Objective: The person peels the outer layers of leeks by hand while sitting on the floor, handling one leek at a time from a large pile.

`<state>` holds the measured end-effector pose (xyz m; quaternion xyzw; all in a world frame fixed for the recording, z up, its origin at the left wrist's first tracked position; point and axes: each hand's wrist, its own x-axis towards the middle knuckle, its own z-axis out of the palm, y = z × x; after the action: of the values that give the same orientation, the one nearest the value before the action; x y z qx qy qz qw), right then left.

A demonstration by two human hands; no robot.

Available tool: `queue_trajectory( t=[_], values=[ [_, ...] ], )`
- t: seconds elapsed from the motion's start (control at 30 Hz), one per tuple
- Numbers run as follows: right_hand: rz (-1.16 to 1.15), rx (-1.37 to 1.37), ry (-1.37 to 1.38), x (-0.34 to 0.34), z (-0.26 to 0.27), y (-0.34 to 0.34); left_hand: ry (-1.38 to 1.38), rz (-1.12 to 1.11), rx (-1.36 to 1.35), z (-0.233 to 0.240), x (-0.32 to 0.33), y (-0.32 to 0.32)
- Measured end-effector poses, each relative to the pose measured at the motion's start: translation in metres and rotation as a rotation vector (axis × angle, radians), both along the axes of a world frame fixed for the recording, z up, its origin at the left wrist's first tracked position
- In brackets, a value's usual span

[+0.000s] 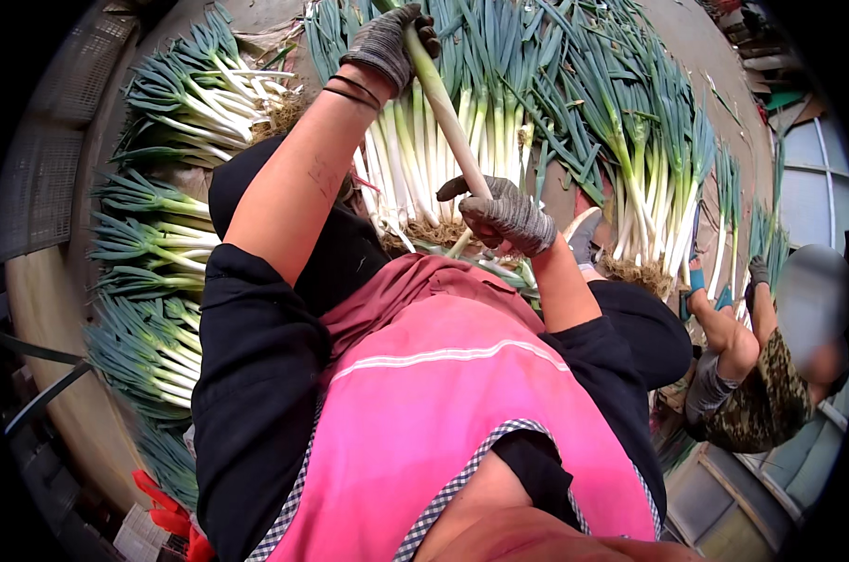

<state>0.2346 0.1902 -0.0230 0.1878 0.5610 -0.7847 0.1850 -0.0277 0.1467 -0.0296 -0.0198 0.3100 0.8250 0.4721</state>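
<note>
One long green onion [444, 109] slants across in front of me, above a bed of others. My left hand [389, 49], in a grey knit glove, grips it high up, where the stalk turns green. Around the white lower end is my right hand [512, 214], gloved the same way; it hides the root end. Behind the held stalk lies a wide row of long green onions [424, 154], with their leaves pointing away from me and their brown roots [435, 232] towards me. Loose peeled leaves [508, 270] lie just below my right hand.
Trimmed onion bundles [171, 246] line the left side, near plastic crates [59, 140] and a wooden board [66, 365]. Another rooty pile [649, 175] lies to the right. At far right a person in camouflage clothing [754, 400] sits close by, one gloved hand [758, 270] near more onions.
</note>
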Motion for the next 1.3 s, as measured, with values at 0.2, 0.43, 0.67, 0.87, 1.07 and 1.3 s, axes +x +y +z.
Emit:
queue_trajectory(
  t=[0.2,0.43,0.67,0.87,1.07,1.3],
  values=[
    [-0.095,1.179,0.237,0.001,-0.006,-0.016,0.034,0.118,-0.215,-0.011,-0.013,0.007],
    [-0.304,1.582,0.829,0.016,-0.035,-0.012,0.1,0.162,-0.209,-0.028,-0.01,0.011],
    [-0.68,0.43,0.442,0.003,-0.034,-0.004,0.15,0.252,-0.153,0.011,0.016,0.014],
    [-0.605,0.022,0.316,-0.007,-0.004,-0.004,-0.025,0.05,0.084,0.009,0.002,0.006],
    [-0.892,0.019,0.456,0.009,-0.02,0.001,0.103,0.247,-0.083,-0.011,-0.009,0.012],
    [-0.565,0.108,0.086,0.068,-0.018,0.01,0.002,0.272,-0.055,-0.053,-0.051,-0.009]
  ],
)
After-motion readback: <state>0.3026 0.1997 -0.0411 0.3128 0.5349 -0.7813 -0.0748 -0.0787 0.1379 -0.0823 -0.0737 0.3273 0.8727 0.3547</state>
